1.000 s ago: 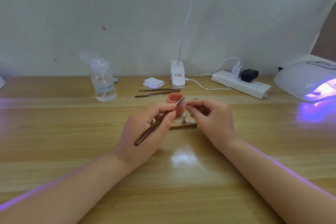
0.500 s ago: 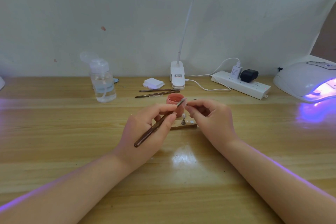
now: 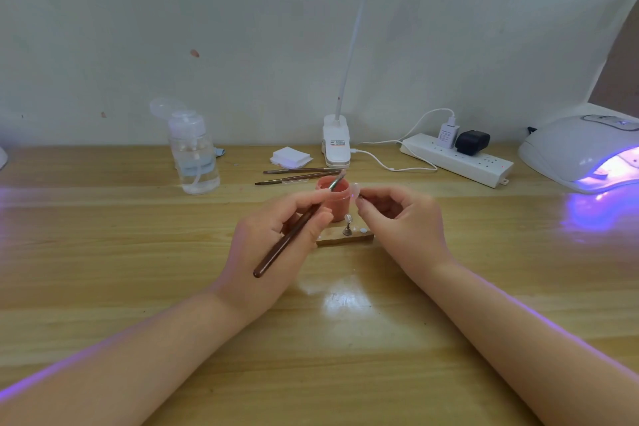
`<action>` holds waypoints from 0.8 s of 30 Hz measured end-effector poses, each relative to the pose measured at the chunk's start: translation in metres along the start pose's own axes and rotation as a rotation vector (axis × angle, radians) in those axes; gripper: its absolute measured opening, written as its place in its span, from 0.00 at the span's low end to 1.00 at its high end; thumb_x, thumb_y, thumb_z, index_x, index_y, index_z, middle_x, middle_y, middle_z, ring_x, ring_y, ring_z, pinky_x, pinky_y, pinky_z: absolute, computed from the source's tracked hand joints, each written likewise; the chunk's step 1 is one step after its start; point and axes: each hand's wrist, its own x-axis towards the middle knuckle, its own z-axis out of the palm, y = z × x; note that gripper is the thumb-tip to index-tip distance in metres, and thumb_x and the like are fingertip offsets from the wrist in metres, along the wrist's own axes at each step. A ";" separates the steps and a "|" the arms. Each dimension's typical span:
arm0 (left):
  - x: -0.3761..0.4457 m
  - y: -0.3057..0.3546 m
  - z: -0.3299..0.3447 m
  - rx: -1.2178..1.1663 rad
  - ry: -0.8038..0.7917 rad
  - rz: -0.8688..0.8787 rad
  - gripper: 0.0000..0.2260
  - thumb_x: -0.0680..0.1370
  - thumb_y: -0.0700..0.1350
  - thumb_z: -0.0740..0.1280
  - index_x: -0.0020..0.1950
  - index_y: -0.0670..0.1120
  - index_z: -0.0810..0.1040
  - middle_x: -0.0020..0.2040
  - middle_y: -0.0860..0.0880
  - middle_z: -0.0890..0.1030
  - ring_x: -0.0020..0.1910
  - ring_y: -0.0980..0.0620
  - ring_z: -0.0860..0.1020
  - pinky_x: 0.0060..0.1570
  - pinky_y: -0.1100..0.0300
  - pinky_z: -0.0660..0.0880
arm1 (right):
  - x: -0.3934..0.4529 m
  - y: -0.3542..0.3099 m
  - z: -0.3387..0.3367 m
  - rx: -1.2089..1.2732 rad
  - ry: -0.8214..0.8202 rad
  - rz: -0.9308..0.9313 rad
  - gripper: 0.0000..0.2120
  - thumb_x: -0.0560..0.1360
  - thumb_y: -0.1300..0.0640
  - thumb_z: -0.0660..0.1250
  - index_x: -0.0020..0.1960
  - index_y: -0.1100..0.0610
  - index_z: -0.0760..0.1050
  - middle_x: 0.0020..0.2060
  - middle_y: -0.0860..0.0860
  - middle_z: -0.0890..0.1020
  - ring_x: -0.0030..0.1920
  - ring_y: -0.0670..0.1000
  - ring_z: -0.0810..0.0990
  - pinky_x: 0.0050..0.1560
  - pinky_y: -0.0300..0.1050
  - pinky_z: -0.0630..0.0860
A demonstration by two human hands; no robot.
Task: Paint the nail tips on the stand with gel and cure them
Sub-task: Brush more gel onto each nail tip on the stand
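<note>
My left hand (image 3: 273,245) grips a brown-handled brush (image 3: 294,232) like a pen, its tip over the open pink gel jar (image 3: 333,199). My right hand (image 3: 401,221) pinches a small holder with a clear nail tip (image 3: 355,189) just right of the jar. Between my hands lies the wooden stand (image 3: 345,239); one metal peg with a nail tip (image 3: 348,223) stands on it beside a white dot. The white curing lamp (image 3: 581,152) glows purple at the far right.
Two spare brushes (image 3: 297,175) lie behind the jar. A clear pump bottle (image 3: 193,156) stands at the left, white wipes (image 3: 290,157) and a clip lamp base (image 3: 336,145) at the back, a power strip (image 3: 456,159) with plugs to the right.
My left hand has swung the brush tip away from the held nail tip, back over the jar. My right hand stays almost still.
</note>
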 end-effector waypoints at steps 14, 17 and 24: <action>-0.001 -0.002 0.001 0.097 -0.046 0.051 0.14 0.78 0.41 0.66 0.55 0.61 0.77 0.49 0.64 0.82 0.49 0.61 0.81 0.48 0.71 0.75 | 0.001 0.003 0.001 -0.085 -0.012 -0.039 0.09 0.73 0.63 0.73 0.47 0.50 0.83 0.40 0.45 0.85 0.40 0.46 0.83 0.46 0.50 0.80; -0.002 -0.004 0.000 0.126 -0.041 0.042 0.11 0.77 0.42 0.66 0.52 0.59 0.78 0.46 0.63 0.82 0.47 0.59 0.82 0.46 0.69 0.75 | 0.001 0.005 0.000 -0.086 -0.017 -0.030 0.08 0.73 0.64 0.72 0.49 0.53 0.84 0.40 0.46 0.85 0.41 0.45 0.83 0.47 0.47 0.80; -0.004 0.000 -0.001 0.103 -0.033 0.053 0.06 0.77 0.48 0.62 0.50 0.55 0.78 0.45 0.62 0.83 0.46 0.57 0.81 0.45 0.66 0.77 | 0.002 0.005 0.000 -0.071 -0.014 -0.030 0.09 0.73 0.64 0.72 0.47 0.50 0.83 0.40 0.45 0.85 0.41 0.43 0.83 0.47 0.41 0.80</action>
